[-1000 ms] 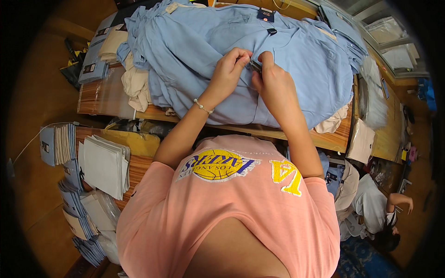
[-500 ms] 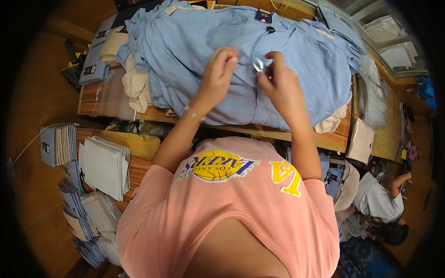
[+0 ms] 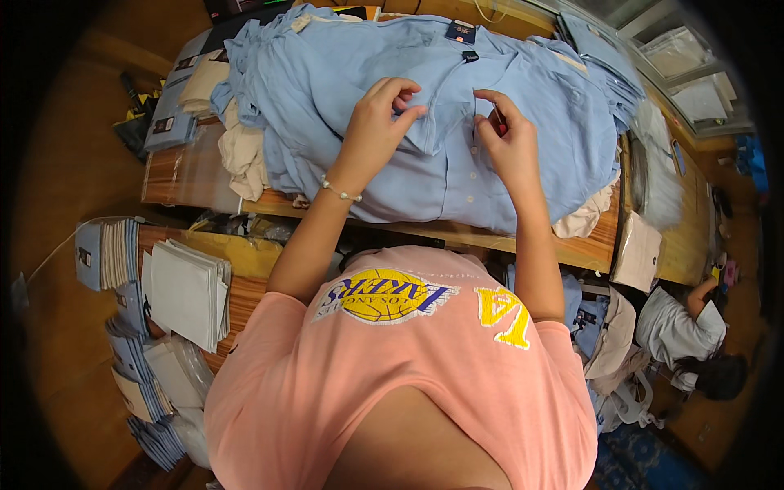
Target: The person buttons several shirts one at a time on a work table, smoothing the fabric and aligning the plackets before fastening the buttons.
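Observation:
A light-blue buttoned shirt (image 3: 392, 188) lies spread over a heap of similar garments. Over its middle hovers my left hand (image 3: 380, 122), thumb and forefinger apart, with no held thing showing. My right hand (image 3: 513, 143) is curled around a small tool that looks like thread snips (image 3: 501, 127). Dark red shows in its palm, and a thin dark blade stands near the fingertips; the rest is hidden by the fingers. Between my hands a pointed fold of the shirt rises. Beyond them sit a black neck label (image 3: 469, 56) and a dark-blue hang tag (image 3: 461, 31).
Folded blue and beige shirts (image 3: 170, 126) lie at the table's left end. White sheets (image 3: 188, 294) and more folded shirts (image 3: 102, 257) are at lower left. Right of the table (image 3: 600, 237) are a bagged beige garment (image 3: 637, 251) and another person (image 3: 682, 327).
The tool's shiny end between my hands no longer shows; it now appears as a thin dark line by my right fingertips. My left fingers have spread, and the shirt fold stands up more.

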Available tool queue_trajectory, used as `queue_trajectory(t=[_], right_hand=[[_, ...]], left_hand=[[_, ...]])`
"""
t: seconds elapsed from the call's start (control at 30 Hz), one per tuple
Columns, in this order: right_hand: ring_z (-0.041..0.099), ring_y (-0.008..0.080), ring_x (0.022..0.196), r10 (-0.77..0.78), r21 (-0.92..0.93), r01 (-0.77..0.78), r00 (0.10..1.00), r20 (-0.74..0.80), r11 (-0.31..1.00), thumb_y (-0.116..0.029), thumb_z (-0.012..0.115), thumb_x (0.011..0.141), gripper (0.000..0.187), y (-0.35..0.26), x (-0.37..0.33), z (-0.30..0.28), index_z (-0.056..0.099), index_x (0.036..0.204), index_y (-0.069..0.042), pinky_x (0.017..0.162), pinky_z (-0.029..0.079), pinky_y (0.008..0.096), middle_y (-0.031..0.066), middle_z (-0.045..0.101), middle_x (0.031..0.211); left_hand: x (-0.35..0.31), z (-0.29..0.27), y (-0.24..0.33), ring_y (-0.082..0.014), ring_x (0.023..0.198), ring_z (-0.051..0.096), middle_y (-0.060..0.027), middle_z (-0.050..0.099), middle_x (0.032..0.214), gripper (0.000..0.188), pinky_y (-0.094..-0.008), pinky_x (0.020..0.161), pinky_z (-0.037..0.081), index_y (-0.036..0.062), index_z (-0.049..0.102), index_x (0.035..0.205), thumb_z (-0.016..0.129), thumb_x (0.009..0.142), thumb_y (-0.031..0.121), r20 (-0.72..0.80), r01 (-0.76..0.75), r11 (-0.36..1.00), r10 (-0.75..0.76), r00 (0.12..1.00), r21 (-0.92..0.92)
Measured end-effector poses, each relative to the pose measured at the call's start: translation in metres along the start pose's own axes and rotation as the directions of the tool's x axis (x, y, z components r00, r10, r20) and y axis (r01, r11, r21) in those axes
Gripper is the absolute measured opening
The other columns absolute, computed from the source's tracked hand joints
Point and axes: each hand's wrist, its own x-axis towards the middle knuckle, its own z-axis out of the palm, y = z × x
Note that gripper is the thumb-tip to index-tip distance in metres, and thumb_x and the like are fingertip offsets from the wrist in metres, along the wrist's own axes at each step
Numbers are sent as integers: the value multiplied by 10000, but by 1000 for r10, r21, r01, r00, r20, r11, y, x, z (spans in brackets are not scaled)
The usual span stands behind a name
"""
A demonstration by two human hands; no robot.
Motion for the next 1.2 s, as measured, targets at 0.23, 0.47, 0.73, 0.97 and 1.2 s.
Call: queue_trajectory(t=[0.23,0.47,0.73,0.97,1.2], right_hand=[[578,258,585,-24,-99,39,990,141,994,-156,645,746,191,-7,-9,22,612,912,-67,546,443,346,135,621,725],[610,261,640,-6,-234,32,994,111,972,-187,656,744,199,-5,-18,30,619,913,-90,574,467,357,95,652,777],[610,258,636,10,-228,16,994,113,974,-193,653,752,193,-3,-18,31,618,913,-94,572,466,352,97,652,773],[550,208,560,-12,-137,21,997,71,990,-146,651,753,193,-1,-18,29,613,933,-87,542,438,313,87,595,664],[361,117,506,4,40,-3,1000,-14,999,-82,631,770,226,28,1,-4,603,993,-61,493,350,260,36,421,557]], left_hand=[[-4,26,-22,-102,621,501,-36,602,779,227,-212,570,416,30,676,895,729,680,77,-36,34,999,-33,999,3],[1,28,-31,-70,607,528,-31,622,702,118,-202,549,418,14,684,829,692,751,102,-35,127,989,-130,991,-82],[2,22,-39,-78,704,567,-58,647,793,172,-193,652,450,-14,609,840,562,877,147,103,228,940,-208,973,-254],[-5,-9,-26,-115,874,579,-77,650,940,151,-238,764,462,1,571,831,541,874,143,334,209,832,-31,942,-514],[-15,-34,14,-148,938,560,-73,610,1008,218,-295,853,429,14,592,947,673,770,112,796,439,822,28,604,-362]])
